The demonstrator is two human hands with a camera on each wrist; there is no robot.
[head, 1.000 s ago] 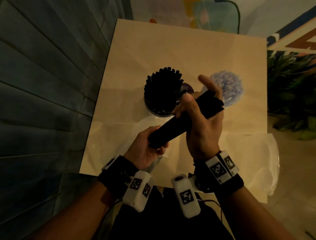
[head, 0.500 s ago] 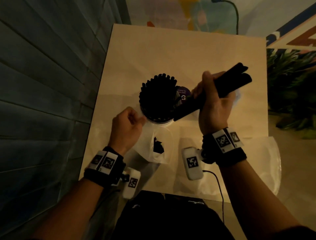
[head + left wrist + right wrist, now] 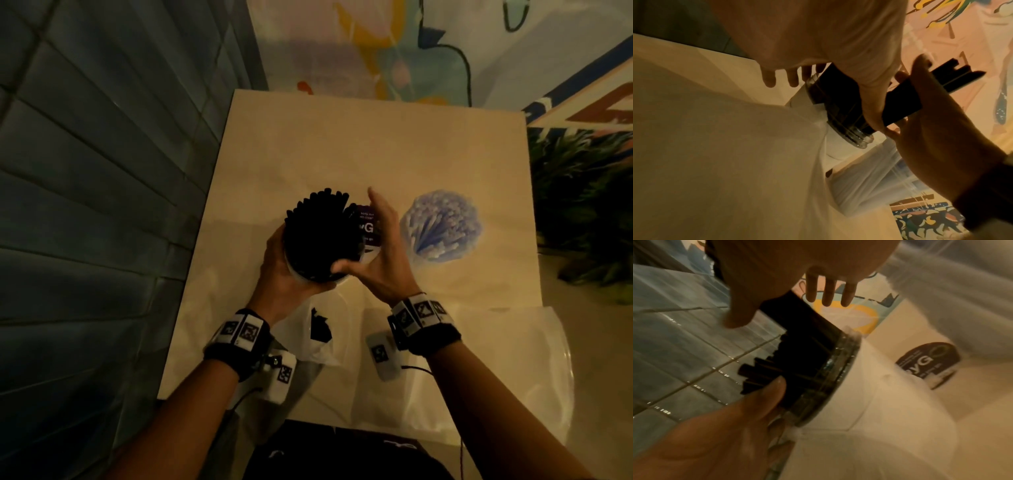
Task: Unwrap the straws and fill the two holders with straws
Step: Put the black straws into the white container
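Note:
Black straws (image 3: pixel 318 236) stand packed in a clear-rimmed holder (image 3: pixel 838 369) at the table's middle. My left hand (image 3: pixel 284 270) cups the holder's left side, its thumb (image 3: pixel 772 394) lying on the straws. My right hand (image 3: pixel 373 246) is beside the holder's right side with straight fingers (image 3: pixel 828 292), its thumb touching the straws' near edge. The left wrist view shows both hands around the black straws (image 3: pixel 941 84) and the holder (image 3: pixel 838 116). A second holder full of blue-white straws (image 3: pixel 442 226) stands to the right, untouched.
An empty clear wrapper (image 3: pixel 318 339) with a black scrap lies near my left wrist. A larger one (image 3: pixel 496 377) hangs off the table's near right edge. A dark purple label (image 3: pixel 368 228) is behind the black straws. Tiled wall is left, plants (image 3: pixel 582 205) right.
The black straw bundle has gone from my right hand into the holder, and that hand has let go. My left hand released the wrapper and moved up to the holder.

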